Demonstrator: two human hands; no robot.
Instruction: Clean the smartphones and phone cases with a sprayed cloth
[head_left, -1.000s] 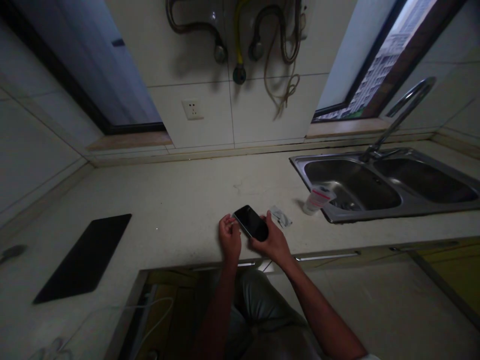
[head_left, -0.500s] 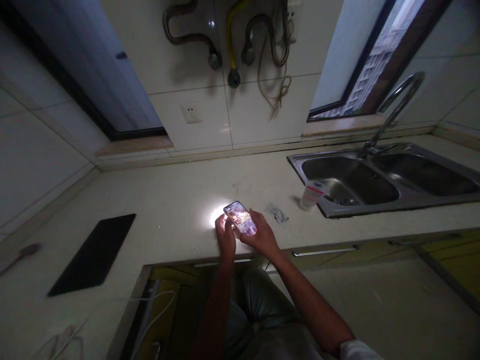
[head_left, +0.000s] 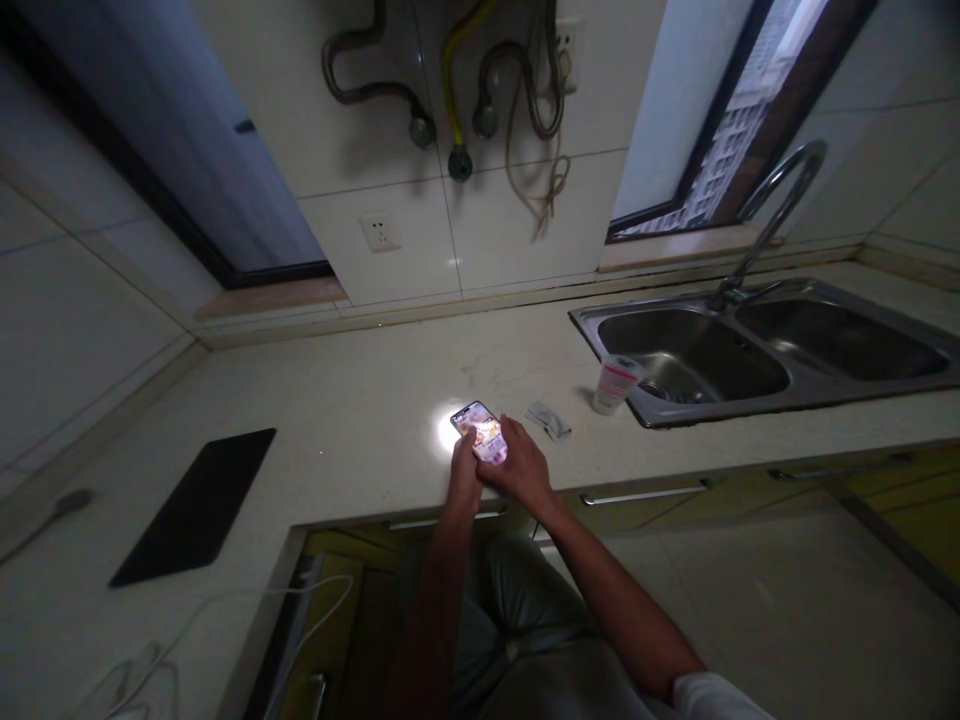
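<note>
A smartphone (head_left: 480,430) with a lit, colourful screen is held just over the front part of the pale countertop (head_left: 360,420). My left hand (head_left: 465,470) grips its left side, the thumb over the screen. My right hand (head_left: 521,462) is wrapped round its right side and lower end. Bright light falls on the counter at the phone's far left corner. Just right of the hands lies a small crumpled clear-and-grey wrapper (head_left: 549,420). Farther right a clear plastic cup (head_left: 615,385) with red markings stands by the sink.
A double steel sink (head_left: 675,408) with a tall tap (head_left: 787,200) is set in the counter at right. A black flat panel (head_left: 195,505) and white cable (head_left: 300,590) lie at left. Hoses (head_left: 454,90) hang on the tiled wall beside a socket (head_left: 380,232).
My left hand has closed in against the phone, its thumb moving right onto the screen. The bright patch on the counter shows more fully. The view has shifted slightly.
</note>
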